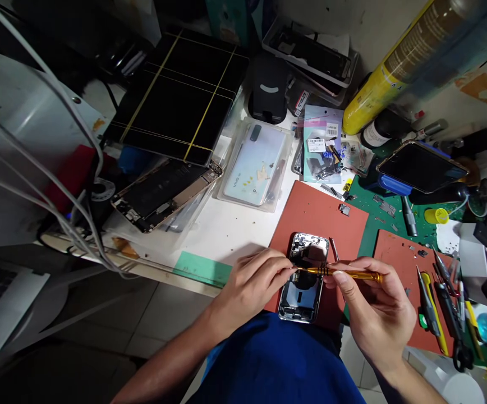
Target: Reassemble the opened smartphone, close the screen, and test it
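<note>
An opened phone housing (300, 306) lies on a reddish-brown mat (311, 207) at the table's front edge, its inner parts showing. My right hand (376, 303) grips a golden screwdriver (348, 274), held almost level above the phone with the tip pointing left. At that tip the fingers of my left hand (258, 278) are pinched together, over the phone's left edge. Whatever they hold, if anything, is too small to make out. A thin metal tool (334, 248) rests beside the phone, partly behind my right hand.
Left of the mat are a pale Vivo phone (254, 165) in a clear tray and another opened phone (168, 193). Pliers, tweezers and other tools (432, 308) lie at right. A yellow can (389, 70) leans at the back, near a phone on a stand (422, 165).
</note>
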`<state>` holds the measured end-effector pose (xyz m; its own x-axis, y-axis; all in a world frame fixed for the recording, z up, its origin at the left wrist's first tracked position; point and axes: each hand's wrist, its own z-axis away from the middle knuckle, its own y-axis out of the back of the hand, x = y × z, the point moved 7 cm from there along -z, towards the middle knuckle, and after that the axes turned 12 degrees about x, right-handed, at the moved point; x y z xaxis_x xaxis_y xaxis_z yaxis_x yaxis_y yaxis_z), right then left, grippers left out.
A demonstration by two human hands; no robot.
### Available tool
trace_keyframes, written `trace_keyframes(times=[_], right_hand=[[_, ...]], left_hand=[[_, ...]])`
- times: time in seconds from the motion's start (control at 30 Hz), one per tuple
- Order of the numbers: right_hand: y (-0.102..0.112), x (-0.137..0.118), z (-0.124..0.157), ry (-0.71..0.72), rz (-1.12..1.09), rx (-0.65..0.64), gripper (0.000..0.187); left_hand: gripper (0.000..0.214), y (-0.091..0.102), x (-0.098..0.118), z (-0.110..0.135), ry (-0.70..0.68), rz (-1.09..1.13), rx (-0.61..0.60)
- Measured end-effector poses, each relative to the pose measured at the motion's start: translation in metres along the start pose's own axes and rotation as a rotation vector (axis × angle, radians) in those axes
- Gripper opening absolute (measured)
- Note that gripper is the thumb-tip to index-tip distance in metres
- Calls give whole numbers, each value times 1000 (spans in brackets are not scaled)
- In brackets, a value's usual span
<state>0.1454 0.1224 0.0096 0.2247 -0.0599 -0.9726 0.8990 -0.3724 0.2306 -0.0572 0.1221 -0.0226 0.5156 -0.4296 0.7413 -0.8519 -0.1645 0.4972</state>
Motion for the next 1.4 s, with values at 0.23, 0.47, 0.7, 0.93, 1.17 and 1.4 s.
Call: trace_keyframes(times=[0.23, 0.47, 0.7, 0.93, 1.17, 1.4], right_hand=[[-2, -4, 4, 100, 55, -40, 25], [2, -8, 6, 194, 119, -81, 30], [-1, -17, 2, 308, 203, -215, 36], [-1, -16, 0, 347, 268, -249, 37], [-1, -13, -4, 257, 218, -248, 28], [11, -20, -8, 406, 314, -102, 36]], left_hand=[[7, -1, 3, -3, -11, -35, -2], [6, -2, 4, -2, -17, -25, -33], [7, -3, 6, 0, -62, -51, -43], [10, -6, 9, 2, -129, -102, -72], [8, -5, 12, -1, -142, -105, -45], [24, 4, 15, 2, -224, -101, 103]])
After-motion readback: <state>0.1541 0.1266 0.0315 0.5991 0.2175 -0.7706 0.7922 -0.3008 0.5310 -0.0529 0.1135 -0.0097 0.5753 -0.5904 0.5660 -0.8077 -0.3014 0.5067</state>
